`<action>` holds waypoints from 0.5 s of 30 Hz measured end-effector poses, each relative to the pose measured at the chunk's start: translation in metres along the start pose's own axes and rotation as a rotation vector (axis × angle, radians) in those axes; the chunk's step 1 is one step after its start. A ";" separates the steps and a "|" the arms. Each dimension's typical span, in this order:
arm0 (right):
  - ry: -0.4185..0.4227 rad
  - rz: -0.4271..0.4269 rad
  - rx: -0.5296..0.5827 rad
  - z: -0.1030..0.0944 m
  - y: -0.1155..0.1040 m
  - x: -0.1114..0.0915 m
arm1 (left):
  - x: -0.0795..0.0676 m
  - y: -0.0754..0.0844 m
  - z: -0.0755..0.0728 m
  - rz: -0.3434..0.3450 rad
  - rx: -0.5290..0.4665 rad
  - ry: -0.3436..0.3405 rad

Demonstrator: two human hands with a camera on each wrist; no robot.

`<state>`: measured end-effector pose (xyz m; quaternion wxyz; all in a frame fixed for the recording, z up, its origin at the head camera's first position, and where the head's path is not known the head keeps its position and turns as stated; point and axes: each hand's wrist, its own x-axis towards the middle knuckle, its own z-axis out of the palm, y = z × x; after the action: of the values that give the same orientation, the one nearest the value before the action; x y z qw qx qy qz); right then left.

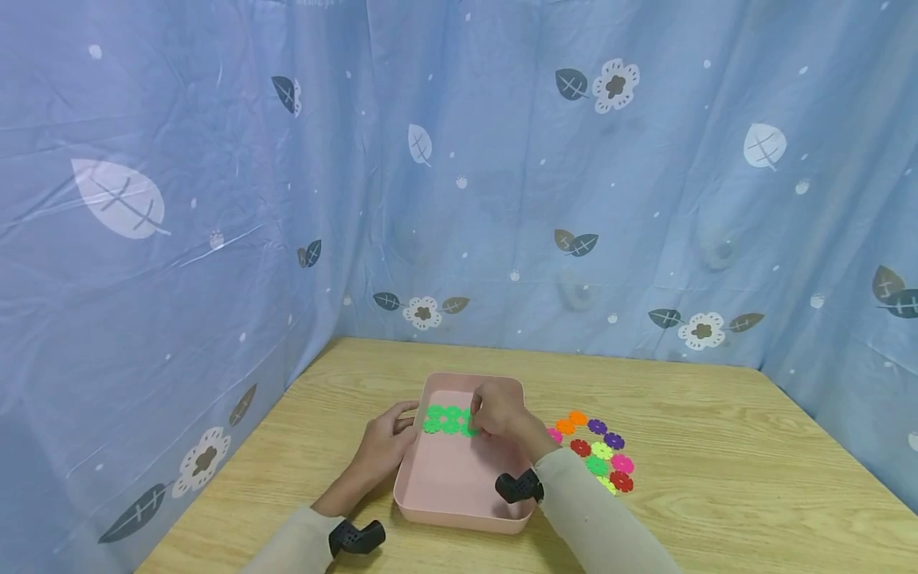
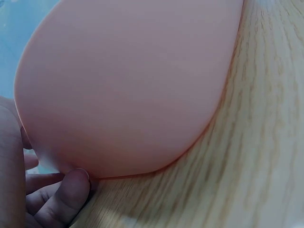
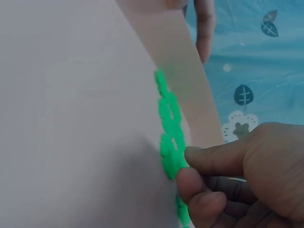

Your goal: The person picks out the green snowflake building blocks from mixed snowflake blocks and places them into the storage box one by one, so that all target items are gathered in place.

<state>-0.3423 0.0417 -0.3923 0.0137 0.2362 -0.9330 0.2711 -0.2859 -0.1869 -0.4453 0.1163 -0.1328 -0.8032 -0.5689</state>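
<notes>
A pink rectangular tray [image 1: 466,510] stands on the wooden table with green flower-shaped plastic discs [image 1: 450,426] laid in two rows on its floor. My left hand [image 1: 387,438] holds the tray's left side; in the left wrist view its fingertips [image 2: 76,183] touch the outer wall low down, near the table. Inside the tray, my right hand [image 1: 498,410] pinches at the right end of the green rows. In the right wrist view, its thumb and curled fingertips meet at a green disc [image 3: 173,159], partly hidden by them.
Right of the tray lies a loose group of flower discs: orange [image 1: 578,418], purple [image 1: 613,440], red [image 1: 621,481], pink [image 1: 622,463], yellow [image 1: 602,450] and green [image 1: 597,465]. A blue patterned curtain [image 1: 502,199] hangs behind and around the table [image 1: 703,446].
</notes>
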 end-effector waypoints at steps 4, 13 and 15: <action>0.026 -0.007 -0.043 -0.008 -0.003 0.000 | 0.000 0.000 0.000 -0.001 -0.006 0.001; 0.018 0.035 0.200 -0.027 0.003 -0.008 | 0.001 -0.002 0.000 -0.016 0.006 0.010; 0.035 0.032 0.208 -0.031 0.005 -0.012 | 0.001 -0.003 0.001 -0.018 0.001 0.010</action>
<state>-0.3371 0.0661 -0.3705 0.0008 0.2165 -0.9031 0.3708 -0.2879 -0.1870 -0.4475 0.1155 -0.1227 -0.8041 -0.5701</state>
